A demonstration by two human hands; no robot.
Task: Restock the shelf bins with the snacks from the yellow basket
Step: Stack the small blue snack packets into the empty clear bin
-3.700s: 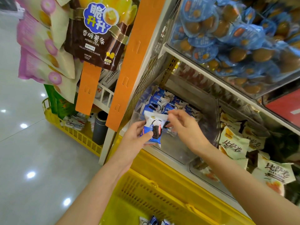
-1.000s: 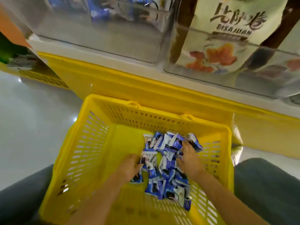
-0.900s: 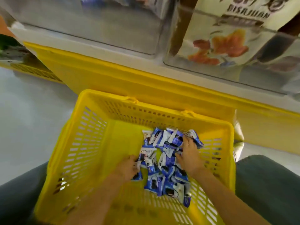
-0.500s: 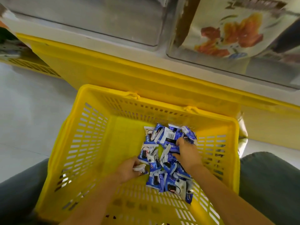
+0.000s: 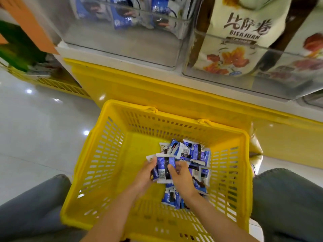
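The yellow basket [image 5: 97,154] stands on the floor between my knees. Several blue-and-white snack packets [image 5: 195,152] lie heaped in its right half. My left hand [image 5: 146,173] and my right hand [image 5: 180,173] are inside the basket, close together. Between them they hold a small bunch of packets [image 5: 162,169], lifted a little above the heap, fingers curled round it from both sides. Above, a clear shelf bin [image 5: 122,42] holds more of the same blue packets [image 5: 122,18] at its back.
A neighbouring clear bin [image 5: 262,81] to the right holds cream "Bisajuan" bags [image 5: 241,35]. A yellow shelf base [image 5: 157,88] runs behind the basket. My knees in grey trousers [image 5: 286,198] flank it. Glossy floor lies left, with another yellow rack [image 5: 57,84].
My hands have come together from apart on the heap and gathered a bunch of packets between them, raised slightly. The view has tilted up, showing more of the shelf bins.
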